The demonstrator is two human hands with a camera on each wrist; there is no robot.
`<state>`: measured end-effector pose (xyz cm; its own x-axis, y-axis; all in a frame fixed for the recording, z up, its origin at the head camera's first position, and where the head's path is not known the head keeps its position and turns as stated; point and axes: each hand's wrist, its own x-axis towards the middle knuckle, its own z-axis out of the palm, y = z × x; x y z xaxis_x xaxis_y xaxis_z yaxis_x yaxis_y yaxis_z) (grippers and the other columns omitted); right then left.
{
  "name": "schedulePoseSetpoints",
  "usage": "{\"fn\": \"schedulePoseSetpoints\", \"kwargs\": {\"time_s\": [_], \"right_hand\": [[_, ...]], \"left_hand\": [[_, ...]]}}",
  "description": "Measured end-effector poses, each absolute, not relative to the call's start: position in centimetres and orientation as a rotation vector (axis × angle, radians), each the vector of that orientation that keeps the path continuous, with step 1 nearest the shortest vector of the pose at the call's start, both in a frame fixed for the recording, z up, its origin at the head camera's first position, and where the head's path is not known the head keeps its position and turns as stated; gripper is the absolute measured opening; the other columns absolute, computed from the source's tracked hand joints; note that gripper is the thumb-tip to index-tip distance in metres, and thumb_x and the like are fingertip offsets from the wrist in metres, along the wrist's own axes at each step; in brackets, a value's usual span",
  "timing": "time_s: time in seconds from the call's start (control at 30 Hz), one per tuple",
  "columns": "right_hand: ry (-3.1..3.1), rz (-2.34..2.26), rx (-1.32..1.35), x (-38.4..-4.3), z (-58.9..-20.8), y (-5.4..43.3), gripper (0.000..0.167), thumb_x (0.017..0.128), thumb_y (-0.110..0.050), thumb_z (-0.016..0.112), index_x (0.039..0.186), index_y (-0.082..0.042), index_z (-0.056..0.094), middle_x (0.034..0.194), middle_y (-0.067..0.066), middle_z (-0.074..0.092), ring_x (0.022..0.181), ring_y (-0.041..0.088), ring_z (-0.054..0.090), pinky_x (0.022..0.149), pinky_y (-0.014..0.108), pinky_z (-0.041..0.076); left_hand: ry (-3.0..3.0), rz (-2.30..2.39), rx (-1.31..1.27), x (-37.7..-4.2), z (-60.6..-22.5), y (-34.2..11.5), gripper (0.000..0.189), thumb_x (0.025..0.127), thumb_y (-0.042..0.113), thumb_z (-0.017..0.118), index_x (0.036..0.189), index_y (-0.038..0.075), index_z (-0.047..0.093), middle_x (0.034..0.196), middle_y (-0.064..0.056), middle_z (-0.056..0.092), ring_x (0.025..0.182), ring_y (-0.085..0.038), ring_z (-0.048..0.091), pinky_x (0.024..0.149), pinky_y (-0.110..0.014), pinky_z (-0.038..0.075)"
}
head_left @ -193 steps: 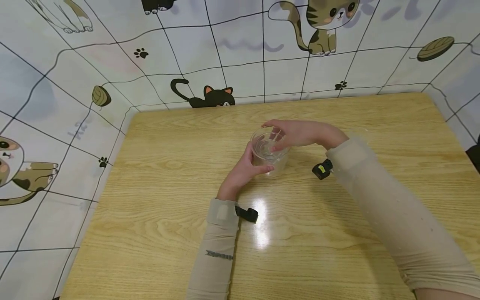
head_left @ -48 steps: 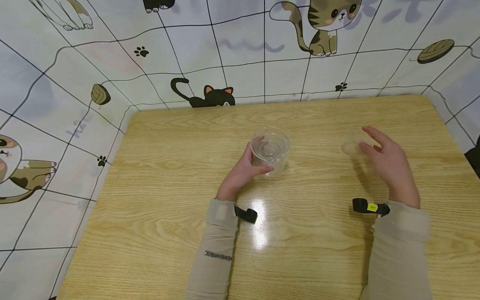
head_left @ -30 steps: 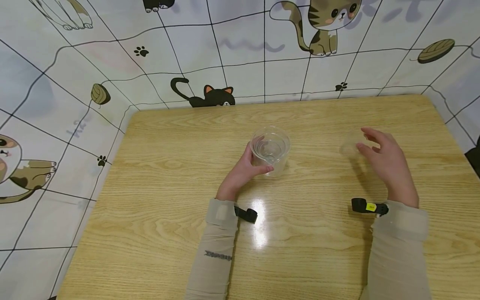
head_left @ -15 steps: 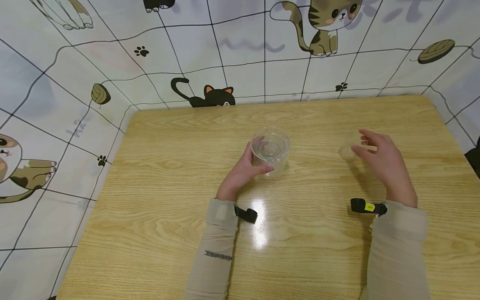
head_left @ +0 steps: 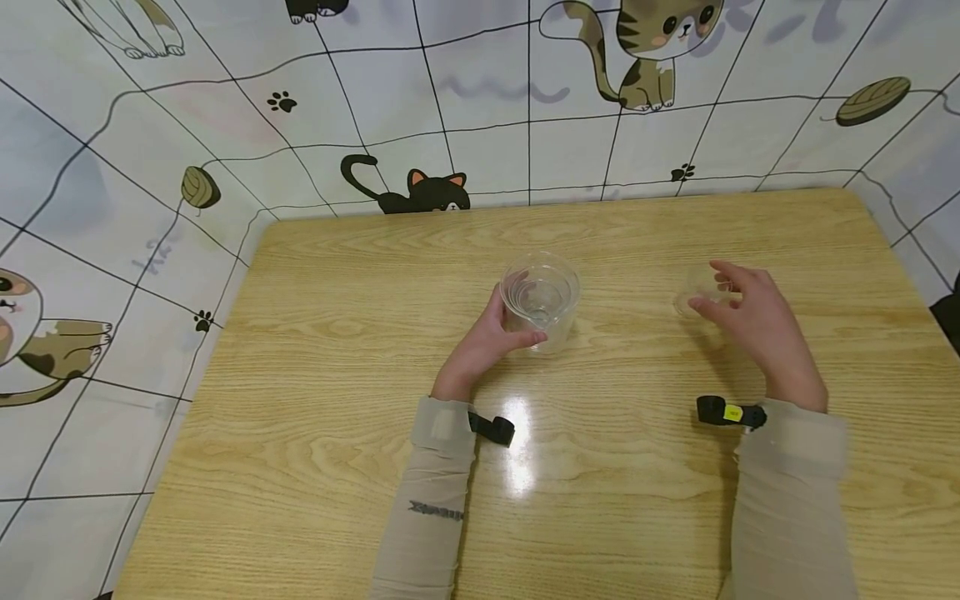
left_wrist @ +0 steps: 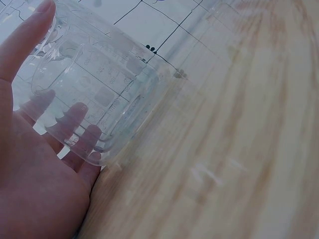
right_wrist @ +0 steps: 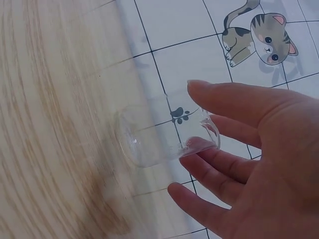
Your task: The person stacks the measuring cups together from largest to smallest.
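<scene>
My left hand (head_left: 480, 343) grips a large clear beaker (head_left: 556, 321) standing on the table, thumb on the near side and fingers round the far side. In the left wrist view, faint graduation marks show on the beaker (left_wrist: 112, 92), and further curved edges within it suggest nested vessels; how many is unclear. To the right, my right hand (head_left: 772, 337) holds a small clear beaker (head_left: 684, 302) between thumb and curled fingers. The right wrist view shows this small beaker (right_wrist: 149, 142) close to the tabletop; whether it touches is hard to tell.
The wooden table (head_left: 315, 400) extends around both hands, with a bright reflection near its middle. A white gridded backdrop (head_left: 480, 92) with cartoon cats rises behind the table and at its sides.
Several seconds ago my right hand reached into the large beaker's mouth; it has since moved right with the small beaker. Lately it drifts slightly left. My left hand stays put.
</scene>
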<state>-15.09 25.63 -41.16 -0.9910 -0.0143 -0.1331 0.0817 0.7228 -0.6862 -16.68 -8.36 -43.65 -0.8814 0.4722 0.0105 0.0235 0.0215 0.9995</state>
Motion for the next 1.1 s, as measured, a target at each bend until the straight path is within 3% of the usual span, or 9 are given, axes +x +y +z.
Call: {"fn": "schedulePoseSetpoints", "kwargs": {"time_s": [1.1], "right_hand": [[2.844,-1.065,0.126,-15.2,-41.33,25.27,0.076,0.086,-0.048,0.05,0.142,-0.007,0.018,0.125,0.025,0.035,0.112,0.042,0.035,0.081,0.056,0.032]], "left_hand": [[1.969,1.925,0.496,-16.67,-43.57,-8.4,0.087,0.073,0.011,0.074,0.14,0.024,0.021,0.141,-0.007,0.027,0.129,-0.021,0.025,0.105,-0.039,0.012]]}}
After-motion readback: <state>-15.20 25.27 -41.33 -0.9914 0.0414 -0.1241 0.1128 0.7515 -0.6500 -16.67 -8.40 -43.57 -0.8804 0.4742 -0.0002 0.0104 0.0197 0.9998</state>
